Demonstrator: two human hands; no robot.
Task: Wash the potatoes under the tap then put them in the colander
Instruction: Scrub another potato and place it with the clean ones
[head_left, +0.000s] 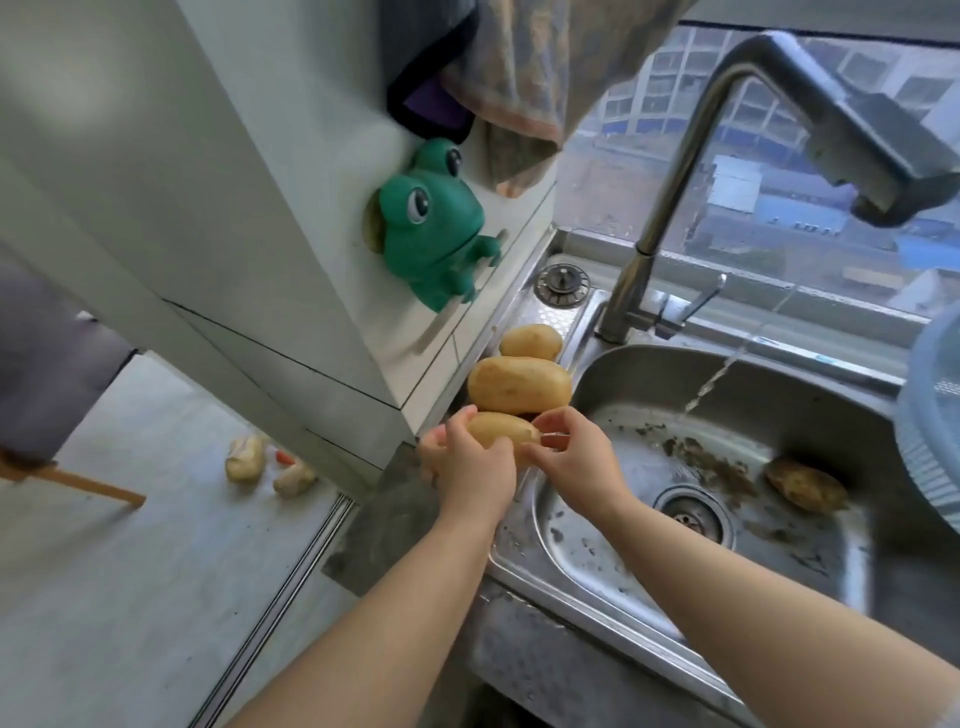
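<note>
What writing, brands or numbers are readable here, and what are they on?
None can be read.
Tap, frog, colander, potato: no lettering shows.
Blue roof outside: dark marks, too blurred to read.

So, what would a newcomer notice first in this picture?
A green frog figure sticks out from the white cabinet side, left of the sink. Below it, the left grip and right grip hold a potato at the sink's left rim, while tap water runs into the muddy sink.
</note>
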